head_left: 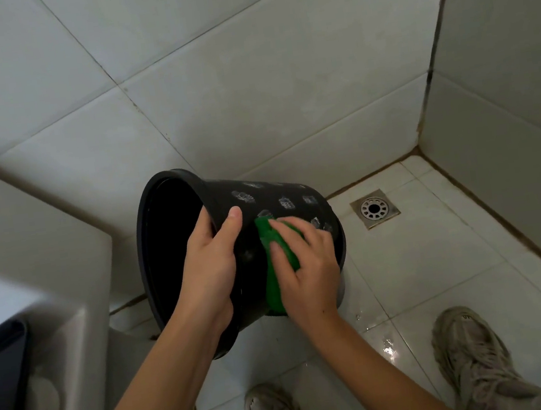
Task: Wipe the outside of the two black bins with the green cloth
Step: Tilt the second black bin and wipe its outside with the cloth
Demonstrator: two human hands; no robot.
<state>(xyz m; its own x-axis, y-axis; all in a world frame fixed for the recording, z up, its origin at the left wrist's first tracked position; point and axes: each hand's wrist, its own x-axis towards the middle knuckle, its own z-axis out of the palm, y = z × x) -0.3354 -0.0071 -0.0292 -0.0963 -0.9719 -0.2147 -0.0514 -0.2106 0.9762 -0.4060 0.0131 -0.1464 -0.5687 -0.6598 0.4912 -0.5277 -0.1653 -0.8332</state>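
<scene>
A black bin (282, 199) with small slotted holes is held off the floor, tipped on its side with its mouth facing left. My left hand (210, 267) grips its rim, thumb on the outside wall and fingers inside. My right hand (308, 265) presses a green cloth (273, 266) flat against the bin's outer wall, just right of the left hand. Only one bin is in view.
A white ceramic fixture (47, 268) with a dark edge fills the left side. A metal floor drain (374, 208) sits in the tiled corner beyond the bin. Tiled walls rise behind and to the right. My two shoes (471, 357) stand on wet floor tiles below.
</scene>
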